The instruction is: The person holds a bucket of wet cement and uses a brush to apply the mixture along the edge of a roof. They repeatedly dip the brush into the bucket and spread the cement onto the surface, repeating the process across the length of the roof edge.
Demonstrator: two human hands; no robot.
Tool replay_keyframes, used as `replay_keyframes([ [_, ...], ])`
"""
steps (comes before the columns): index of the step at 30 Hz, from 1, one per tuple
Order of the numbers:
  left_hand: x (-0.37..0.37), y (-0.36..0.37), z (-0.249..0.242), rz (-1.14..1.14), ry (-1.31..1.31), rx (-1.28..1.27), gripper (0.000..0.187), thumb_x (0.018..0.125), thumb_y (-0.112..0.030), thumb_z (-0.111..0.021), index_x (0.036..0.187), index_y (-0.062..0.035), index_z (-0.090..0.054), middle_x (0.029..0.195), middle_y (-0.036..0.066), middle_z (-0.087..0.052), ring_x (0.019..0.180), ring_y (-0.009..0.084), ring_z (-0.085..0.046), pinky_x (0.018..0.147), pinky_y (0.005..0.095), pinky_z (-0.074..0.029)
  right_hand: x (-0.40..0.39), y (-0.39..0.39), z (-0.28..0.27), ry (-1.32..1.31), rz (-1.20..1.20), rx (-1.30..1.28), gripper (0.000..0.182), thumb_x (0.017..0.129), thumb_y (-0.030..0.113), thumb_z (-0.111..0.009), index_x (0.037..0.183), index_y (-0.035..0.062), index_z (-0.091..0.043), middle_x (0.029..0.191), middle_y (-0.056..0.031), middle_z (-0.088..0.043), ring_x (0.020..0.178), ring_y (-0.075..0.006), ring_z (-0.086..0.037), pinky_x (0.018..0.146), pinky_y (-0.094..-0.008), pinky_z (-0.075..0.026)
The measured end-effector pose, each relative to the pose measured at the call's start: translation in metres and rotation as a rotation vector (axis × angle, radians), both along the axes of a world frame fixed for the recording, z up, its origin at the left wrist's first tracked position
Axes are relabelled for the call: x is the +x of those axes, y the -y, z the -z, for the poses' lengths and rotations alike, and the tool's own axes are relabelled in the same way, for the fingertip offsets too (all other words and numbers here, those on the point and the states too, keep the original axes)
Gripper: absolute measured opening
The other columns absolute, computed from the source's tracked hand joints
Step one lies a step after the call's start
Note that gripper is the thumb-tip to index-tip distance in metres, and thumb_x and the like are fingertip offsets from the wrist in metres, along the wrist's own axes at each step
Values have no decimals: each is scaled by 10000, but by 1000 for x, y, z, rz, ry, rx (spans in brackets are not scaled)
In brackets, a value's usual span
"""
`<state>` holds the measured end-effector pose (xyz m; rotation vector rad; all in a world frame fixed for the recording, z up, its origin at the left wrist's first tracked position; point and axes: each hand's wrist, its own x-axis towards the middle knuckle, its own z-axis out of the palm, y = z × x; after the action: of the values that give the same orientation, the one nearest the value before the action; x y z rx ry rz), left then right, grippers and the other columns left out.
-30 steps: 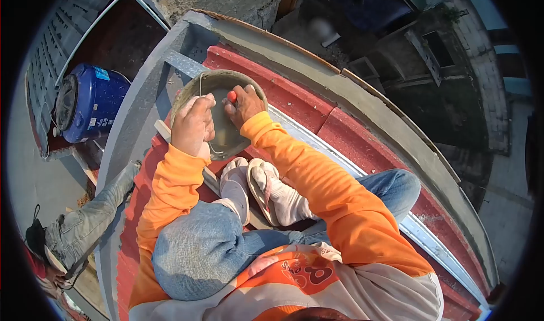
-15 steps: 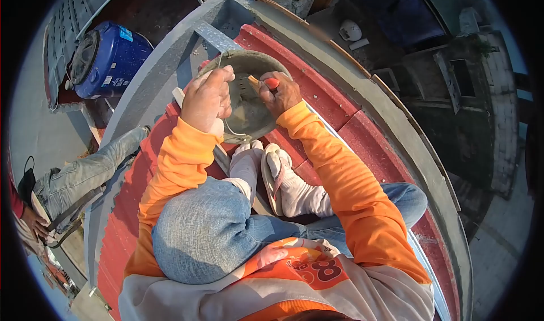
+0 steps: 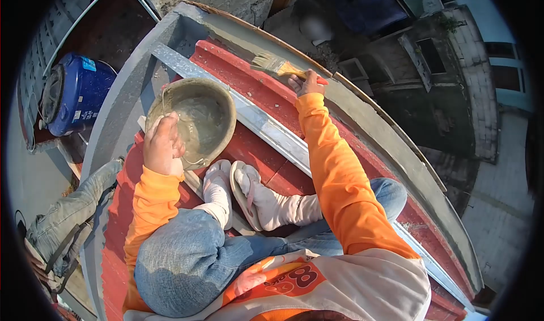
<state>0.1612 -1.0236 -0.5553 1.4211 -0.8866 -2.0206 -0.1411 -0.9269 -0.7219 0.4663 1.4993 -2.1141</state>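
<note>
My left hand (image 3: 163, 145) is closed on the wire handle of a round bucket (image 3: 228, 119), over the bucket's left side. Wet grey slurry (image 3: 198, 122) lies inside the bucket. My right hand (image 3: 307, 85) is wrapped round the red-tipped wooden handle of a paintbrush (image 3: 277, 66). The brush points left, its pale bristles above the red roof sheet (image 3: 226, 66) near the grey cement ledge (image 3: 362, 102). Bucket and brush are apart.
A metal strip (image 3: 266, 129) crosses the red roofing beside my feet. At the left are a blue drum (image 3: 82, 94) and another person's leg (image 3: 73, 207). Beyond the ledge, at right, the ground lies far below.
My right hand has moved the brush out of the bucket, up and to the right, over the roof edge. The bucket and my left hand appear farther left, and the view has shifted.
</note>
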Motion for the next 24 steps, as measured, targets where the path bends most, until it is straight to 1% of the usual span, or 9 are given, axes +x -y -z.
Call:
replay_keyframes([
  [4, 2, 0, 0, -35, 25, 10, 163, 821, -209, -541, 721, -105, -467, 499, -67, -274, 376, 43, -231, 359, 205, -203, -54, 25, 34, -523, -128, 99, 218, 802, 190, -571, 857, -17, -529, 695, -131, -592, 621, -222, -625, 549, -330, -546],
  [5, 2, 1, 0, -41, 23, 8, 169, 820, -207, -542, 711, -108, -460, 500, -65, -274, 376, 43, -233, 359, 205, -203, -75, 26, 54, -781, -276, 402, 185, 784, 192, -592, 861, 25, -572, 711, -124, -610, 656, -225, -627, 611, -329, -512],
  [6, 1, 1, 0, -41, 26, 9, 169, 820, -207, -542, 711, -108, -460, 500, -65, -274, 376, 43, -233, 359, 205, -203, -73, 27, 40, -777, -277, 402, 185, 784, 192, -592, 861, 25, -572, 711, -124, -610, 656, -225, -627, 611, -329, -512],
  [8, -3, -2, 0, -35, 18, -6, 168, 820, -207, -541, 714, -106, -459, 504, -62, -279, 376, 42, -236, 356, 205, -202, -74, 29, 12, -1082, -605, 679, 147, 747, 183, -617, 857, 87, -602, 767, -131, -620, 710, -270, -617, 671, -336, -477],
  [9, -4, -2, 0, -34, 15, -7, 168, 820, -207, -541, 714, -106, -459, 504, -62, -279, 376, 42, -236, 356, 205, -202, -80, 29, 15, -1182, -675, 661, 146, 743, 187, -613, 870, 117, -602, 811, -146, -609, 767, -324, -592, 708, -352, -468],
  [12, -7, -1, 0, -19, 39, -5, 169, 820, -207, -542, 714, -105, -457, 506, -61, -283, 375, 42, -238, 355, 204, -201, -93, 25, 5, -1373, -869, 642, 134, 754, 179, -600, 869, 110, -601, 817, -139, -601, 788, -320, -585, 714, -354, -463],
  [18, -10, -5, -2, -15, 46, 22, 150, 815, -205, -548, 737, -96, -481, 504, -63, -287, 374, 41, -237, 352, 203, -196, -125, -79, -43, -1551, -1184, 691, 114, 775, 140, -576, 871, 87, -546, 808, -130, -554, 713, -328, -555, 661, -375, -457],
  [21, -12, -4, 0, -15, 44, 9, 143, 817, -205, -546, 754, -87, -495, 496, -69, -284, 367, 40, -228, 350, 203, -191, -123, -140, -92, -1513, -1202, 825, 96, 771, 121, -571, 849, 74, -538, 794, -138, -545, 715, -327, -556, 626, -375, -462],
  [24, -14, -3, 3, 22, 41, -4, 147, 820, -206, -543, 760, -78, -500, 491, -66, -280, 362, 40, -231, 344, 203, -195, -119, -144, -116, -1477, -1189, 894, 101, 772, 118, -571, 860, 75, -549, 813, -136, -550, 727, -326, -560, 639, -373, -464],
])
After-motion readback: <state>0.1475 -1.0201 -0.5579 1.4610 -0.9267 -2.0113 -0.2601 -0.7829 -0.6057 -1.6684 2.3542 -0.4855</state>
